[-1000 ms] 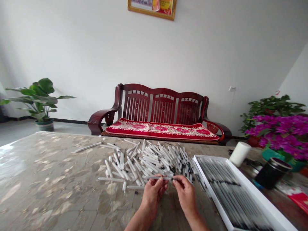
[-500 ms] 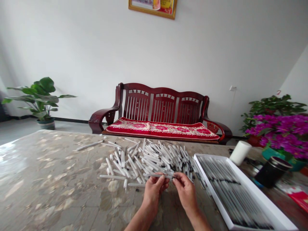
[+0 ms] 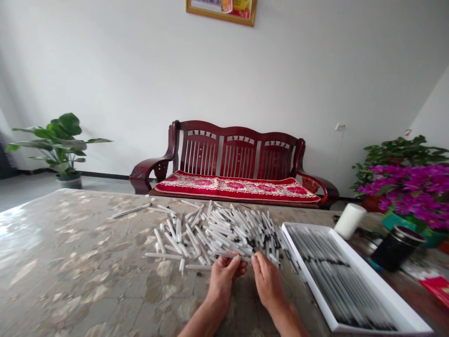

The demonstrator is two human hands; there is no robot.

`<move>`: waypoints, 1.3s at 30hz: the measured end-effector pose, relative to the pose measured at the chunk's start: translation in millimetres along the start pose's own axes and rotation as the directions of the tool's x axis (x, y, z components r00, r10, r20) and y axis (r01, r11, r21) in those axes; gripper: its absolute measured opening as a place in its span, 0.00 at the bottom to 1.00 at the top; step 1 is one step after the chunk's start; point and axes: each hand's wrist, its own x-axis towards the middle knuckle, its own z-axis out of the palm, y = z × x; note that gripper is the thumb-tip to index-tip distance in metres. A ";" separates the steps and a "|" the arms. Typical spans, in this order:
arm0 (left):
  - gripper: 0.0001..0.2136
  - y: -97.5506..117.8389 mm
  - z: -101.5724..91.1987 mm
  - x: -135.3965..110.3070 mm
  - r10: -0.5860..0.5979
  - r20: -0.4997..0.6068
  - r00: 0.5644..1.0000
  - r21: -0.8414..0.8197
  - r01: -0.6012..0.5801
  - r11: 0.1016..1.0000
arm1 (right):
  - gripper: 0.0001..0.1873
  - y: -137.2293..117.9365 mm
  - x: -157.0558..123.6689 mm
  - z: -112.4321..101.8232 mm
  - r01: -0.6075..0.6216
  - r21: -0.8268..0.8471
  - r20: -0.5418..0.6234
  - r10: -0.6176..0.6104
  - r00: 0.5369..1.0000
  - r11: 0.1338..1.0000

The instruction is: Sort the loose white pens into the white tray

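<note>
A slim clear pen (image 3: 244, 258) lies level between my two hands, in front of the pile. My left hand (image 3: 224, 276) pinches it between thumb and fingers. Around the pen's right end, my right hand (image 3: 268, 281) has its fingers closed, hiding that tip. Just beyond both hands spreads a loose heap of white and clear pen parts (image 3: 229, 229), some with black ends. To the right, a white box (image 3: 314, 290) holds rows of clear pens with black ends (image 3: 351, 285).
A patterned tabletop (image 3: 87, 262) stretches left. Beyond the box are a white cylinder (image 3: 351, 221), a black cup (image 3: 398, 249) and purple flowers (image 3: 414, 192). A wooden bench (image 3: 238, 154) stands behind the table, and a potted plant (image 3: 66, 145) is at far left.
My right hand has turned, its fingers now more closed over the pen's right end, where a dark tip showed before. The left hand keeps its pinch, almost unmoved.
</note>
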 end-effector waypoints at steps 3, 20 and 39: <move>0.19 0.3 0.0 -0.3 -0.006 -0.014 1.000 0.000 0.006 1.000 | 0.21 -1.1 -0.2 -2.5 -0.059 0.084 0.046 0.055 0.997 0.995; 0.22 1.7 2.2 -1.6 -0.030 -0.009 0.999 0.013 0.031 0.999 | 0.19 -4.3 -2.2 -5.5 -0.152 0.291 0.117 0.122 0.986 0.945; 0.23 0.2 3.9 -2.2 -0.021 -0.029 0.999 0.093 0.023 0.995 | 0.23 3.5 -1.3 -3.3 -0.240 0.268 0.104 0.220 0.970 0.933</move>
